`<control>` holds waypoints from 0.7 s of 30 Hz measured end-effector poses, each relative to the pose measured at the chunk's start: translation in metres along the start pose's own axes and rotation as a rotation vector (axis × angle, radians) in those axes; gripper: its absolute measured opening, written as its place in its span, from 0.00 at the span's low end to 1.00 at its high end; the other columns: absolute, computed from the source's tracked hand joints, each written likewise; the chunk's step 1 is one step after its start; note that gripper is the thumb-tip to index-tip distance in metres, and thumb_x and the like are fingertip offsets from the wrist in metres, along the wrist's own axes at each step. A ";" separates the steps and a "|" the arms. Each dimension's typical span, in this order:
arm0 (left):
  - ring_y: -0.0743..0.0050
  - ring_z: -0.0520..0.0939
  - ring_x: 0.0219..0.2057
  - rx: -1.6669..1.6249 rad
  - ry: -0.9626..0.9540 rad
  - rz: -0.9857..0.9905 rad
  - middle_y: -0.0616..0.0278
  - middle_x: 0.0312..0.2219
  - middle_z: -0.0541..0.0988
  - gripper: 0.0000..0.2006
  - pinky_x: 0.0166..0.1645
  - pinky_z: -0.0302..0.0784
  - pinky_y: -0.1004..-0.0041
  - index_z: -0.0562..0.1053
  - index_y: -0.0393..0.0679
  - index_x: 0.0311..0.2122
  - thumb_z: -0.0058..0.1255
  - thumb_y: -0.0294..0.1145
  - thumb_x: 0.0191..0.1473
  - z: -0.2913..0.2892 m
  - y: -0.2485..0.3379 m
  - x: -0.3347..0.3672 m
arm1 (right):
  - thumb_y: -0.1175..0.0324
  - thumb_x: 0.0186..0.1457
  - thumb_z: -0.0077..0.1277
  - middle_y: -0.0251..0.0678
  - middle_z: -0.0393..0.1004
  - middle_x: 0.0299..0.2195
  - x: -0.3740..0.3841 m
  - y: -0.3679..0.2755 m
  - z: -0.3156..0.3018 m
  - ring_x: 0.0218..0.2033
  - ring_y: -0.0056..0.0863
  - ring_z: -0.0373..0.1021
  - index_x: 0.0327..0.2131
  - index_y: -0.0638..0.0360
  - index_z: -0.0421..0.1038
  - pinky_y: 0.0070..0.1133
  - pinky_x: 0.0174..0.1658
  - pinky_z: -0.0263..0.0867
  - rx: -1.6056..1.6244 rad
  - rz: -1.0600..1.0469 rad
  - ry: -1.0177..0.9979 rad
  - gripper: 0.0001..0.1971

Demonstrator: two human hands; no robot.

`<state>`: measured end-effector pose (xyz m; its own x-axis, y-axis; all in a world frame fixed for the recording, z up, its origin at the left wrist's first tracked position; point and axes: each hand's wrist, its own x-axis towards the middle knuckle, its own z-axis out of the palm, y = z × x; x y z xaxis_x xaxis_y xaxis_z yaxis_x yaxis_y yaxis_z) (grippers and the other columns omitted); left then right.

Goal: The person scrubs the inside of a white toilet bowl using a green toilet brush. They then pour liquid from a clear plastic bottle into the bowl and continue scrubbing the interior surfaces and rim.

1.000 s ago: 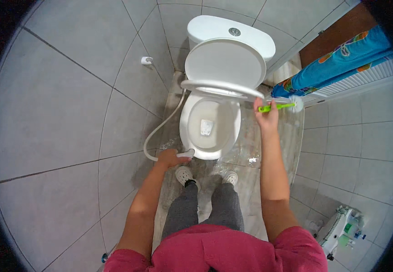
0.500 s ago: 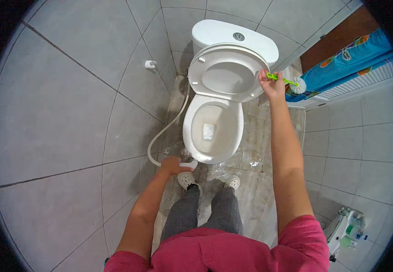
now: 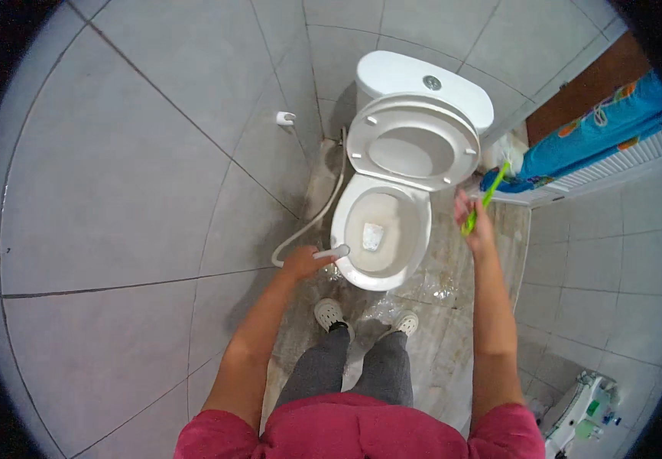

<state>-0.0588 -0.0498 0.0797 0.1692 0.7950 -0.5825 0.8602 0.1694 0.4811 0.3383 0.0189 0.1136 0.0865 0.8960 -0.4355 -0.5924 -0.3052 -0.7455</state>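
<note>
Green toilet brush (image 3: 498,182) is gripped by the right hand (image 3: 479,219), beside the raised seat (image 3: 465,138); left hand (image 3: 302,262) grips the bidet sprayer (image 3: 331,253). Wet floor (image 3: 439,289) could cause the shoes (image 3: 329,312) to slip.

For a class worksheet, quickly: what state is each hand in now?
Left hand: closed, holding the white sprayer.
Right hand: holding the green-handled brush.

The seat (image 3: 411,117) is now leaning on the lid (image 3: 410,151), the right hand (image 3: 475,218) is drawing away with the green brush (image 3: 488,199), and the left hand (image 3: 302,262) is shifting the sprayer (image 3: 331,252) leftward around the bowl (image 3: 383,281).
</note>
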 end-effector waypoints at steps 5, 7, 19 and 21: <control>0.55 0.74 0.28 -0.177 0.006 0.308 0.52 0.23 0.73 0.28 0.33 0.67 0.67 0.71 0.40 0.26 0.51 0.58 0.29 -0.062 0.014 0.031 | 0.55 0.51 0.34 0.27 0.67 0.28 -0.087 0.042 -0.057 0.23 0.16 0.62 0.35 0.58 0.64 0.14 0.26 0.60 -0.194 0.145 0.259 0.17; 0.57 0.74 0.28 0.046 0.146 0.327 0.53 0.23 0.73 0.24 0.33 0.67 0.67 0.71 0.42 0.26 0.54 0.53 0.28 -0.092 0.029 0.043 | 0.54 0.51 0.35 0.27 0.67 0.25 -0.114 0.056 -0.077 0.23 0.16 0.62 0.31 0.58 0.65 0.15 0.25 0.60 -0.231 0.193 0.268 0.17; 0.57 0.73 0.30 0.140 0.688 0.259 0.55 0.26 0.73 0.16 0.34 0.68 0.66 0.70 0.47 0.30 0.52 0.35 0.29 -0.223 0.082 0.151 | 0.57 0.50 0.37 0.30 0.67 0.23 -0.113 0.096 -0.092 0.22 0.20 0.64 0.24 0.57 0.64 0.19 0.24 0.60 -0.198 0.229 0.447 0.13; 0.60 0.73 0.30 -0.022 0.650 0.309 0.54 0.26 0.73 0.18 0.34 0.68 0.68 0.69 0.46 0.33 0.51 0.34 0.30 -0.240 0.087 0.173 | 0.58 0.50 0.37 0.30 0.67 0.23 -0.098 0.097 -0.104 0.23 0.20 0.64 0.25 0.57 0.63 0.18 0.24 0.60 -0.230 0.252 0.451 0.13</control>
<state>-0.0700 0.2425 0.1781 0.0770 0.9932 0.0872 0.8082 -0.1134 0.5778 0.3552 -0.1323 0.0314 0.3284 0.5752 -0.7492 -0.4532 -0.5999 -0.6593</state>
